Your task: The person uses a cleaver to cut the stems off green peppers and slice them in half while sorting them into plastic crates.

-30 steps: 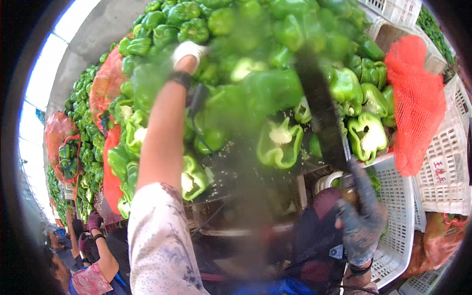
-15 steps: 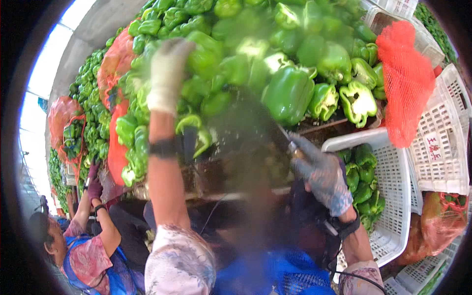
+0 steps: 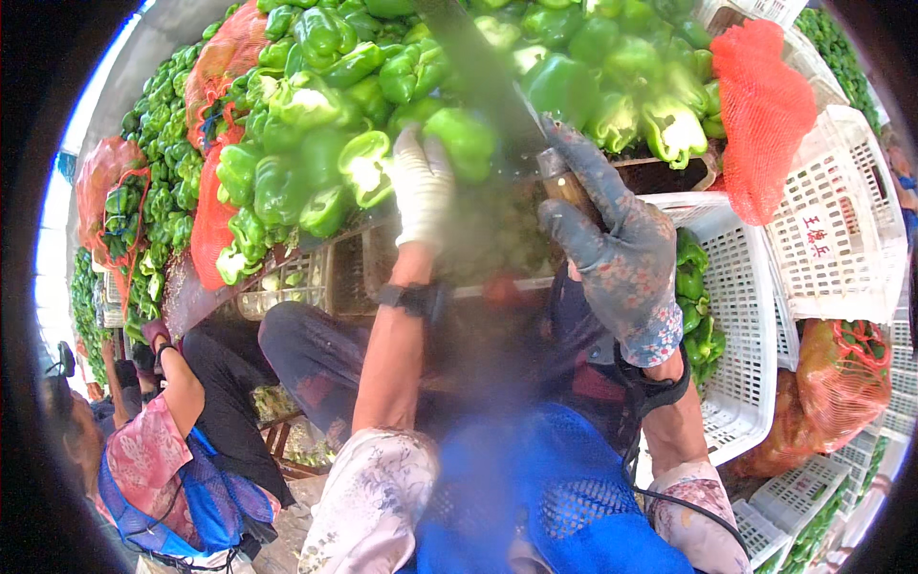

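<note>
My left hand (image 3: 421,191), in a white glove, has its fingers round a whole green bell pepper (image 3: 461,143), blurred, at the near edge of a large heap. A cut bell pepper (image 3: 365,169) with its pale inside showing lies just left of that hand. My right hand (image 3: 617,249), in a grey-blue flowered glove, grips a knife (image 3: 564,180) by its brown handle, index finger stretched along it. The blade points up and to the left, close to the held pepper. A blurry streak down the middle of the view hides part of the space between my hands.
To my right stands a white plastic crate (image 3: 755,325) with green peppers inside. A red mesh bag (image 3: 760,115) hangs over more white crates (image 3: 841,220). Filled mesh bags (image 3: 846,383) lie at the far right. On the left another person (image 3: 153,450) sits beside the heap.
My left hand has come back toward me and to the right from over the heap, now with a pepper. My right hand with the knife has risen slightly, and the view has shifted.
</note>
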### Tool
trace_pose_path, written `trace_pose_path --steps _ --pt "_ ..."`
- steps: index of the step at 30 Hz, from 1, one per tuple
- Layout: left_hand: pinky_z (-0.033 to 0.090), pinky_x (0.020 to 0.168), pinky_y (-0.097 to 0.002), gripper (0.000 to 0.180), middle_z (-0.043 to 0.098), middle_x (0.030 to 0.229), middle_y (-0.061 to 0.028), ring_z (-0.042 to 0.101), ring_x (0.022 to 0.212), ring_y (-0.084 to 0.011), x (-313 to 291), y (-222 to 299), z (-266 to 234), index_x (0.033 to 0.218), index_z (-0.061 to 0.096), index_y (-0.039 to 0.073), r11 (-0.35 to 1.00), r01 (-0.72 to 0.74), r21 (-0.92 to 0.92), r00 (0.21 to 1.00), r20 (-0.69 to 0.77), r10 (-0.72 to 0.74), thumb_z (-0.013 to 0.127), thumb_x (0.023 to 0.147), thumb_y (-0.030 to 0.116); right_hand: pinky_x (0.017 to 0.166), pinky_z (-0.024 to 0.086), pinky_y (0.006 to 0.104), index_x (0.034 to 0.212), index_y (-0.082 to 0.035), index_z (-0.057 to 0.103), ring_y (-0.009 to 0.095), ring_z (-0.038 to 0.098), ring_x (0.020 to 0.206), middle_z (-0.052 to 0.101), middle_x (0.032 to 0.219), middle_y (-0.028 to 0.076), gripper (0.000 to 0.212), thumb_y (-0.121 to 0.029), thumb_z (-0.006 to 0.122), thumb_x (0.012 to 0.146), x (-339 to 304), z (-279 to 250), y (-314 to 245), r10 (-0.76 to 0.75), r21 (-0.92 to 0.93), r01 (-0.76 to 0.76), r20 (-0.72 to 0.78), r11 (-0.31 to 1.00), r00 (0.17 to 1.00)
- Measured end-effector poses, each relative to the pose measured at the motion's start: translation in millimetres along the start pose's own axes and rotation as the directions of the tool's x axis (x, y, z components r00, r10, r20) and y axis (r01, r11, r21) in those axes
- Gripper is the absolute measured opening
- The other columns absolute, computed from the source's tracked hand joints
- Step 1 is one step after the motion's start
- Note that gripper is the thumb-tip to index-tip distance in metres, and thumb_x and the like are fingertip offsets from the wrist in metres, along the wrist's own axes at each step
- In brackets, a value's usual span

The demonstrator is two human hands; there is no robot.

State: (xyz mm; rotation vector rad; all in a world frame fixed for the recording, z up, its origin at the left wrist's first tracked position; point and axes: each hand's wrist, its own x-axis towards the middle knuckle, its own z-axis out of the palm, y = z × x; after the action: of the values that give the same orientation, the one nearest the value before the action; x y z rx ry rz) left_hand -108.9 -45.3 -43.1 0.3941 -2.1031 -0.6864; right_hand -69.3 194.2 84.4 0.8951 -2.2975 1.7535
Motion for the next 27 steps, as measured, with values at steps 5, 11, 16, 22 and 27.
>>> trace_pose_path --steps 5,11,16,22,27 --pt "0.048 0.087 -0.0434 0.029 0.064 0.104 -0.0256 0.062 0.094 -0.0393 -11 7 9 0.119 0.057 -0.001 0.999 -0.034 0.041 0.999 -0.016 0.035 0.056 0.095 0.015 0.108 0.038 0.0506 0.131 -0.009 0.059 0.033 0.068 0.085 0.069 0.106 0.018 0.042 -0.023 0.062 0.092 -7 37 59 0.072 -0.230 -0.038 0.138 0.972 0.988" --pt "0.047 0.087 -0.0423 0.028 0.064 0.104 -0.0247 0.060 0.091 -0.0380 -5 9 4 0.118 0.057 -0.002 0.986 0.131 -0.100 0.991 0.036 -0.128 0.056 0.096 0.016 0.106 0.038 0.0537 0.126 -0.009 0.062 0.033 0.069 0.082 0.070 0.084 0.015 0.036 -0.027 0.053 0.095 6 53 80 -0.121 -0.554 0.257 0.270 0.792 0.955" --pt "0.050 0.082 -0.0377 0.026 0.066 0.102 -0.0192 0.061 0.088 -0.0295 11 10 10 0.116 0.057 0.001 0.975 0.215 -0.063 0.969 0.135 -0.205 0.058 0.092 0.013 0.072 0.053 0.0503 0.125 -0.011 0.061 0.038 0.066 0.074 0.066 0.079 0.021 0.036 -0.030 0.052 0.096 40 54 62 0.082 -0.501 0.038 0.215 0.865 0.973" --pt "0.050 0.080 -0.0288 0.017 0.070 0.102 -0.0110 0.062 0.085 -0.0165 71 20 -3 0.105 0.069 0.000 0.960 0.232 -0.159 0.940 0.290 -0.179 0.062 0.090 0.007 0.048 0.042 0.0295 0.134 -0.013 0.059 0.013 0.052 0.050 0.058 0.062 0.006 0.041 -0.022 0.057 0.094 13 22 87 0.127 -0.113 -0.117 0.086 0.987 0.988" --pt "0.050 0.086 -0.0425 0.018 0.067 0.095 -0.0192 0.064 0.091 -0.0371 178 1 -5 0.097 0.070 0.004 0.968 -0.153 0.200 0.988 0.006 0.155 0.062 0.085 0.016 0.043 0.037 0.0181 0.136 -0.008 0.058 0.002 0.044 0.046 0.057 0.071 -0.004 0.046 -0.004 0.057 0.091 4 -1 19 0.491 0.144 -0.500 0.099 0.854 0.866"
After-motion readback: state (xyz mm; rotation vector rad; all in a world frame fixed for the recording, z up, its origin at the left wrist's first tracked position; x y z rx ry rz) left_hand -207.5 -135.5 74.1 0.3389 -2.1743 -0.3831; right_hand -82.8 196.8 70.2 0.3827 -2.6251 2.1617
